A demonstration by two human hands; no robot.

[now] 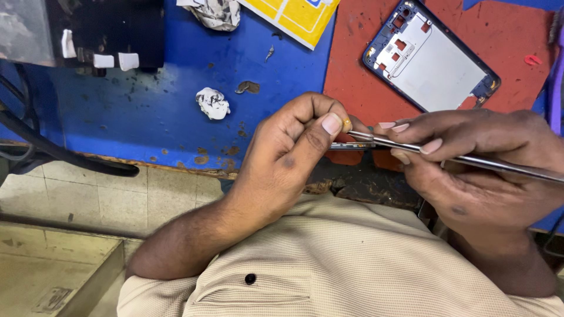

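Blue bench (176, 117), red mat (352, 76). Phone frame (432, 58) on mat. Just below frame: left hand (288, 152) fingers pinch small part (348, 124); right hand (476, 164) fingers closed round tweezers (446, 154), tips at part.

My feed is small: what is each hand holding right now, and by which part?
Right hand holds metal tweezers along the shaft, near the tips. Left hand pinches a small thin part by its end; what it is cannot be told.

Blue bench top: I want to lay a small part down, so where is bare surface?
Bare blue surface lies between the black box, the crumpled paper wad and the chipped front edge. The red mat is bare left of the phone frame. It is crowded where the left hand and right hand work with tweezers.
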